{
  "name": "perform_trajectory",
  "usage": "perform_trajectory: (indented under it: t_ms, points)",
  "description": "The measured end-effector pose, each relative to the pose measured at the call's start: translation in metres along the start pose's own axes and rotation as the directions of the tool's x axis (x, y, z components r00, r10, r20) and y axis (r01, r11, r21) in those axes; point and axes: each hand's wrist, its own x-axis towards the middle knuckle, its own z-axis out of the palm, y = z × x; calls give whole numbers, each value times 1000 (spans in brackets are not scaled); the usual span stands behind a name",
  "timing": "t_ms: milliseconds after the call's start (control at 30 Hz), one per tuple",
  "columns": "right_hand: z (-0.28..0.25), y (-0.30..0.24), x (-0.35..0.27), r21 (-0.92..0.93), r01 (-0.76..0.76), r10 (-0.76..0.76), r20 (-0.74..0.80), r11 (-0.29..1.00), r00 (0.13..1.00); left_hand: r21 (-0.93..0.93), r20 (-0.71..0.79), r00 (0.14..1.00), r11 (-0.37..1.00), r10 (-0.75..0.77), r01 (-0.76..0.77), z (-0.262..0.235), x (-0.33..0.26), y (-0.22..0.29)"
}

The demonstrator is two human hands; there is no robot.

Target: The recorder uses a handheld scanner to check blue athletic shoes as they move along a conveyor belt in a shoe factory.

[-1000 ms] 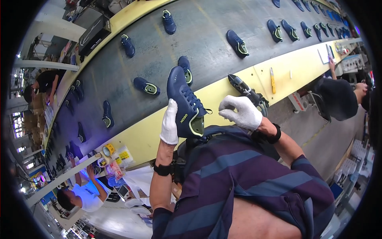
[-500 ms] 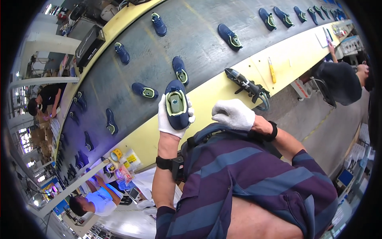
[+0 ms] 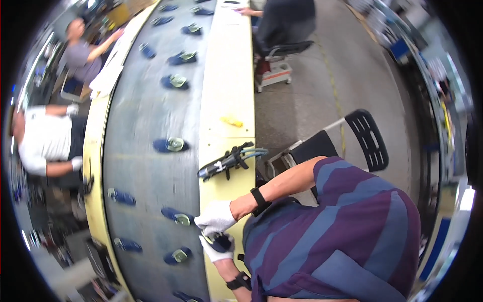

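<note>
A dark navy shoe point(image 3: 219, 242) with a pale green lining rests in my left hand point(image 3: 217, 255), which wears a white glove and grips it low over the yellow table edge. Pressed close above it is my right hand point(image 3: 217, 215), also in a white glove, its fingers curled at the shoe's collar. Whether these fingers pinch anything is hidden. Beside my hands, another navy shoe point(image 3: 177, 216) lies on the grey conveyor belt point(image 3: 136, 166).
A black tool with cables point(image 3: 227, 163) lies on the yellow table strip point(image 3: 226, 90), near a blurred yellow object point(image 3: 231, 121). More shoes dot the belt. A folding chair point(image 3: 322, 146) stands to the right. Two people are across the belt; another sits farther up.
My view has swung right, so the belt now runs up the picture. My right hand has moved from apart to against the shoe, which stays in my left hand.
</note>
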Motion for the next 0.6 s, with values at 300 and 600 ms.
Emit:
perform_trajectory:
  t_ms: [300,600]
  points:
    - [-22,161,-13,-426,-394,118,-544,814,831,40,-30,960,960,-277,278,10,37,6]
    - [-40,156,3,-569,-391,297,-253,724,920,28,-19,956,956,-293,293,13,71,-11]
